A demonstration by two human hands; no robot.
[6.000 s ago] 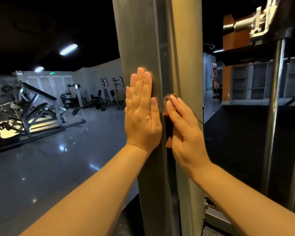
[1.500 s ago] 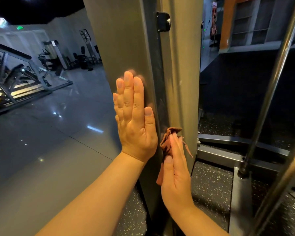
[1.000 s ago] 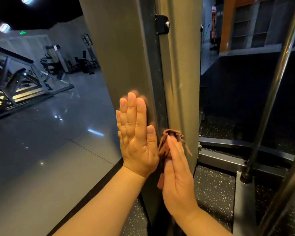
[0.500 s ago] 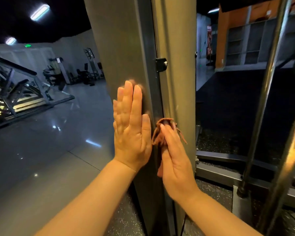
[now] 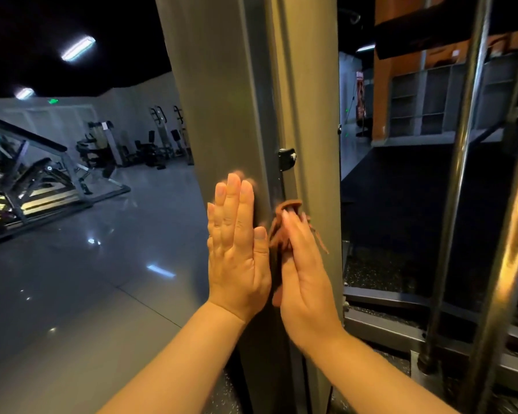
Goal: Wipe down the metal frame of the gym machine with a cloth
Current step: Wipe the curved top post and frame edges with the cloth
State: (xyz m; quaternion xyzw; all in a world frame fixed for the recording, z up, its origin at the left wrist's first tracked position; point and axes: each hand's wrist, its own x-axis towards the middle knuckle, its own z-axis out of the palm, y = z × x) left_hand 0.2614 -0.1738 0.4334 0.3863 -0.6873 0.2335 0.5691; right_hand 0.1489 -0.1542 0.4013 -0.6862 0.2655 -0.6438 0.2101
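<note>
A tall grey metal upright of the gym machine frame (image 5: 222,94) fills the middle of the view. My left hand (image 5: 237,252) lies flat on its left face, fingers straight and close together, holding nothing. My right hand (image 5: 304,279) presses a crumpled brown cloth (image 5: 281,231) against the frame's right face, near the dark seam between the two faces. Most of the cloth is hidden under the palm; a frayed strand sticks out to the right. A small black knob (image 5: 286,159) sits on the seam above both hands.
Shiny steel guide rods (image 5: 464,174) rise at the right, with a low frame rail (image 5: 383,327) at their foot on speckled rubber flooring. Other gym machines (image 5: 42,171) stand far off on the glossy floor at the left. Grey shelving (image 5: 431,103) lines the back right.
Both hands have slid back up the upright from their lowest point about a second ago, the right one keeping the cloth on the metal. The view has tilted upward.
</note>
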